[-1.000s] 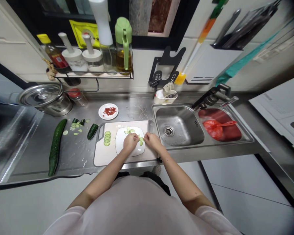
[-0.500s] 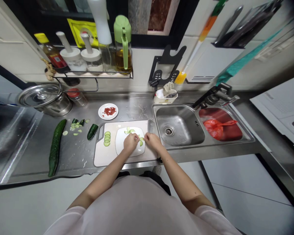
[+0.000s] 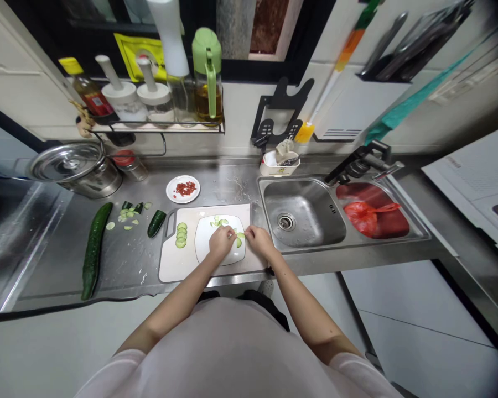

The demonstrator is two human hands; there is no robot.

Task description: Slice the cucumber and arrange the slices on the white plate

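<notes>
Over the right part of a white square plate [image 3: 203,249], my left hand [image 3: 221,242] is closed in a pinch at a pale green cucumber slice [image 3: 239,242]. From the other side my right hand [image 3: 259,241] pinches at the slice's edge, by the plate's rim. The fingers partly hide what lies between them. More cucumber slices [image 3: 218,221] lie on the plate's far side. Beneath the plate is a cutting board [image 3: 170,268], which bears an overlapping row of cucumber slices [image 3: 181,236] on its left.
Left of the board lie a cucumber piece [image 3: 156,224], scraps [image 3: 128,214] and a whole cucumber [image 3: 95,251]. Behind stands a small plate [image 3: 170,190] of red bits. A lidded pot [image 3: 89,179] is at the far left. At right are the sink [image 3: 307,235] and faucet [image 3: 365,160].
My right hand has shifted very slightly, with its fingertips still near the slice. My left hand stays in nearly the same place. The plate and board have not moved.
</notes>
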